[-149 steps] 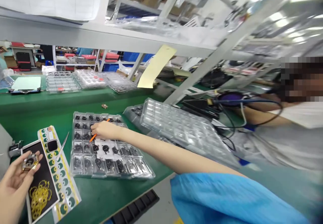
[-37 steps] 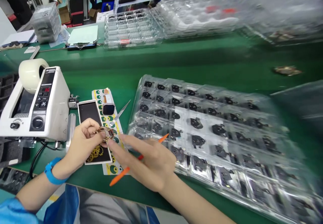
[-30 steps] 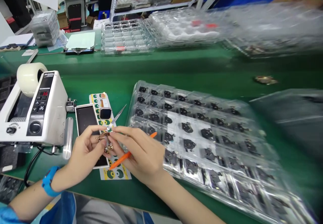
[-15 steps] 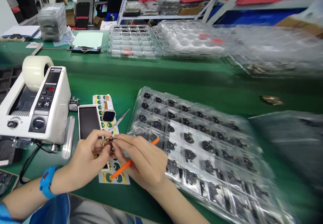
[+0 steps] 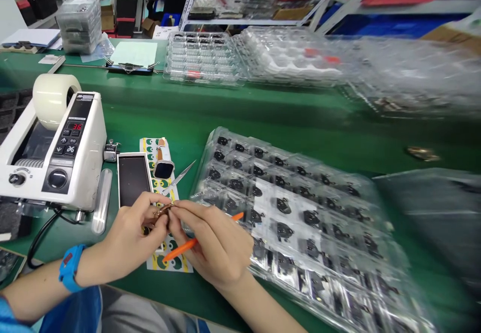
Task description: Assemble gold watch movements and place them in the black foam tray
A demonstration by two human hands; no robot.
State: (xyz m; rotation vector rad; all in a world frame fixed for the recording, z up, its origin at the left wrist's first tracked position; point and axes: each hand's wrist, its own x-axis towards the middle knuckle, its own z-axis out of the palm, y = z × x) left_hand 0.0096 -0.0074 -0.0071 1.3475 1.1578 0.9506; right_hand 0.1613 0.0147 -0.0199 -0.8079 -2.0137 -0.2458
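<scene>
My left hand [image 5: 137, 235] is closed, pinching a small brownish metal part [image 5: 162, 210] between thumb and fingers; much of the part is hidden. My right hand [image 5: 218, 243] meets it there, thumb and fingertips pressed against the part. An orange pen-like stick [image 5: 181, 249] runs through the right hand's grip, its tip pointing down and left. Beneath and behind the hands lie a sheet of green and yellow stickers [image 5: 171, 264], a white-rimmed tray with a dark inside [image 5: 134, 178], a small dark-screened piece [image 5: 164, 170] and pointed tweezers [image 5: 181, 177].
A clear tray [image 5: 296, 203] with several black parts fills the right side. To the left stands a tape dispenser [image 5: 60, 152], with a clear strip-shaped object [image 5: 101, 202] beside it. A small metal part [image 5: 423, 153] lies at far right. Stacked clear trays [image 5: 289, 55] line the back ledge.
The view has shifted slightly. Both hands stay together, and the metal part between the fingertips appears turned a little, now seen more edge-on.
</scene>
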